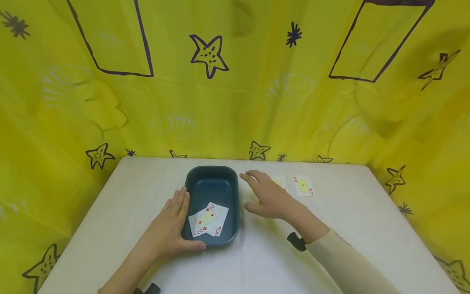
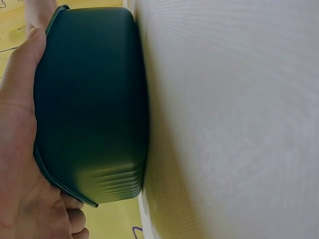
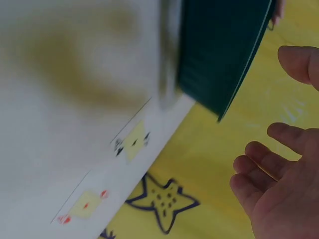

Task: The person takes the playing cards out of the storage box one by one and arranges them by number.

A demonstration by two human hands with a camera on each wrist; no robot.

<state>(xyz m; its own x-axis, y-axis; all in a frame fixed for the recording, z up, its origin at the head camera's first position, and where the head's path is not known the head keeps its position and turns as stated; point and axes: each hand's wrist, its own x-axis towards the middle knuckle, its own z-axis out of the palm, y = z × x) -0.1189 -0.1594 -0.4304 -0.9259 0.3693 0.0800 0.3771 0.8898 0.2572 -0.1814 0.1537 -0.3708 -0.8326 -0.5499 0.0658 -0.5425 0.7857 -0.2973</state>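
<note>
A dark green plastic container (image 1: 232, 196) stands on the table. My left hand (image 1: 169, 222) rests against it, straight fingers along the left rim and thumb across the near corner. Inside, toward the near end, a two of diamonds (image 1: 207, 219) overlaps a red three (image 1: 221, 228). My right hand (image 1: 269, 196) hovers just right of the container, fingers loosely spread and holding nothing. Partly behind that hand lies a playing card (image 1: 278, 179), whose black marks (image 3: 133, 142) show in the right wrist view. Farther right, an ace of diamonds (image 1: 303, 186) lies face up.
A white cloth (image 1: 117, 228) covers the table (image 1: 349, 228). Just past its far edge hangs a yellow curtain (image 1: 235, 110) with star drawings, which also runs along both sides. Black wrist mounts (image 1: 296, 241) sit on both wrists.
</note>
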